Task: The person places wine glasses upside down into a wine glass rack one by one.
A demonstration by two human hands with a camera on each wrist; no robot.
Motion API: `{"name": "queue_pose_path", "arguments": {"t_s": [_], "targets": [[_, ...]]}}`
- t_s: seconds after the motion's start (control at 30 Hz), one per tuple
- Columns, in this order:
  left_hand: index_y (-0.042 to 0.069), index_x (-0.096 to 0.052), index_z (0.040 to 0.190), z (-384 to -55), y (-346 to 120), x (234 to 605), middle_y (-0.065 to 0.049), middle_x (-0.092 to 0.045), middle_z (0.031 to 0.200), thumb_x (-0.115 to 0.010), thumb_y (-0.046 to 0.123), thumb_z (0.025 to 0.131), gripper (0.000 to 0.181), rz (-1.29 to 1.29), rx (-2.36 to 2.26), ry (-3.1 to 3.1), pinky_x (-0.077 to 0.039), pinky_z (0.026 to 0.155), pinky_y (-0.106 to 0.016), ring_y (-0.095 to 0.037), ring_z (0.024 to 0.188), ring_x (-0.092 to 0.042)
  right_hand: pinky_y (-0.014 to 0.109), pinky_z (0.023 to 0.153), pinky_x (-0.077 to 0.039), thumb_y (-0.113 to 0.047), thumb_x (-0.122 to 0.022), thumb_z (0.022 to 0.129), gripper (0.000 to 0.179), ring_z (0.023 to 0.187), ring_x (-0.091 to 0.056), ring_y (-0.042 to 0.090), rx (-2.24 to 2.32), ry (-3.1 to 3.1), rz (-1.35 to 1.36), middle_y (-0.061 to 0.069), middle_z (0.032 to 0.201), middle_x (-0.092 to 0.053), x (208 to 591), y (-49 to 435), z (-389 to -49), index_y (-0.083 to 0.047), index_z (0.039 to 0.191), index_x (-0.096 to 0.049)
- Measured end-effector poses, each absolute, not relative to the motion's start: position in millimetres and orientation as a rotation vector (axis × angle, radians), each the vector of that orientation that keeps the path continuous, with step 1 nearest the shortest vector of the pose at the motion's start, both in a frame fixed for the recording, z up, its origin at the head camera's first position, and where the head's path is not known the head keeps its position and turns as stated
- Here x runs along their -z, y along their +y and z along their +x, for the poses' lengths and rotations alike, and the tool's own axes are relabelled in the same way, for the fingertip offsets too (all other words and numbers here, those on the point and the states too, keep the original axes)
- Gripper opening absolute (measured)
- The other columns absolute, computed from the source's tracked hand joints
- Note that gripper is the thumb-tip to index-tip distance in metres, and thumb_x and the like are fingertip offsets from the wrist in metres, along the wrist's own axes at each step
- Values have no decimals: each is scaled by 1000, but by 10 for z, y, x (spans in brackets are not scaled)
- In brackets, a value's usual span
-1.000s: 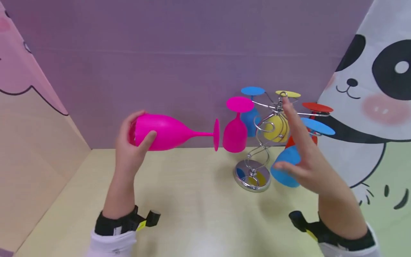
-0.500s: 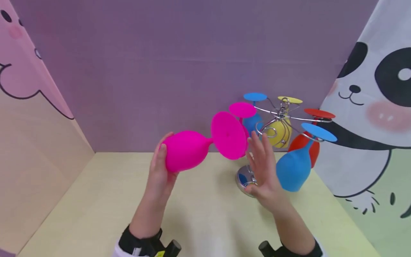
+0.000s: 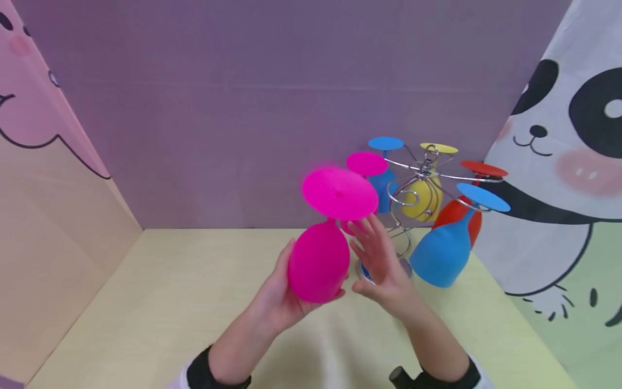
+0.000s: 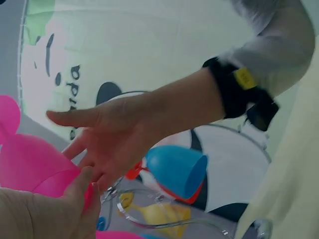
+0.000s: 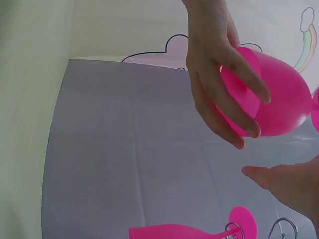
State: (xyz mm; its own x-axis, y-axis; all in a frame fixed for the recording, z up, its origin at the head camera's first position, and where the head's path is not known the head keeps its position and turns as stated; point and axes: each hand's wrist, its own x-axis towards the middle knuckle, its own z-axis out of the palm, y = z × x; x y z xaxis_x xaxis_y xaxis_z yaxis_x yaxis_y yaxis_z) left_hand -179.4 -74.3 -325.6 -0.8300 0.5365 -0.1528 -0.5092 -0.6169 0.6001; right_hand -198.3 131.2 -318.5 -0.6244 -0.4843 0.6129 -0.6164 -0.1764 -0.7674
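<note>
In the head view my left hand (image 3: 279, 302) grips a pink plastic wine glass (image 3: 318, 265) by its bowl, the foot tipped upward. Beside the stem, just under the foot's right edge, my right hand (image 3: 384, 275) has its fingers spread and holds nothing. In the right wrist view the left fingers wrap the bowl near the rim, with the right thumb (image 5: 286, 184) apart below. Behind the right hand is a chrome wire glass rack (image 3: 425, 172), its round base partly hidden. A second pink wine glass (image 3: 365, 163) hangs foot-up from it, mostly covered by the held one.
Also hanging on the rack are a rear blue glass (image 3: 386, 143), a yellow glass (image 3: 421, 204), a red glass (image 3: 483, 168) and a front blue glass (image 3: 442, 255). Pale table (image 3: 194, 286) meets a purple backdrop (image 3: 233, 135); a panda-print cloth (image 3: 559, 178) stands at the right.
My left hand has moved right with the pink wine glass, turning it from lying sideways to foot-up. My right hand has come left and down from the rack toward the glass.
</note>
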Motion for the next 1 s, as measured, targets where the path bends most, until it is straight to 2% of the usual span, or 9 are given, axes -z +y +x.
{"name": "queue_pose_path", "arguments": {"t_s": [0.13,0.23,0.4,0.67,0.77,0.93,1.0], "targets": [[33,-34,147,-1693,-683,3340,-9,-49,139,-50,61,91,65,50,-2276,869,-56,90,-37,-26,116,-59,31,99,-50,-18,-68,90,85,140,-35,17,-2021,-2048,1345,0,153,-31,3193,1350,-1972,-15,153,-12],[31,-33,149,-1635,-646,3388,-11,-48,140,-53,61,90,68,56,-2212,848,-54,93,-38,-28,116,-58,36,92,-54,-15,-69,88,86,136,-40,14,-2080,-2091,1393,-1,152,-33,3201,1375,-1954,-12,153,-13],[29,-32,149,-1569,-615,3437,-12,-47,140,-54,60,90,70,35,-2186,851,-54,93,-39,-28,120,-55,36,94,-54,-17,-72,86,95,137,-38,12,-2111,-2166,1398,2,158,-24,3217,1396,-1871,-7,154,-6],[28,-31,149,-1589,-595,3440,-12,-46,140,-54,61,89,72,36,-2215,815,-55,90,-35,-27,120,-55,35,92,-54,-10,-73,83,91,132,-41,14,-2055,-2284,1263,11,152,-31,3220,1383,-1795,-7,152,-14],[29,-31,149,-1613,-589,3445,-13,-46,139,-53,62,89,72,37,-2227,806,-55,90,-35,-27,118,-56,33,92,-54,-13,-75,83,89,130,-42,21,-2022,-2343,1156,16,147,-35,3223,1374,-1781,-6,151,-17],[27,-30,149,-1633,-581,3476,-14,-47,138,-51,62,90,72,35,-2237,796,-54,93,-36,-27,116,-59,31,90,-54,-14,-77,81,91,129,-39,41,-1983,-2409,1021,19,143,-38,3249,1361,-1772,-4,150,-18],[26,-30,149,-1635,-576,3489,-15,-48,138,-50,63,90,73,37,-2240,800,-53,95,-37,-27,115,-60,30,90,-54,-14,-77,81,91,129,-39,45,-1959,-2419,994,20,142,-39,3263,1359,-1769,-3,149,-19]]}}
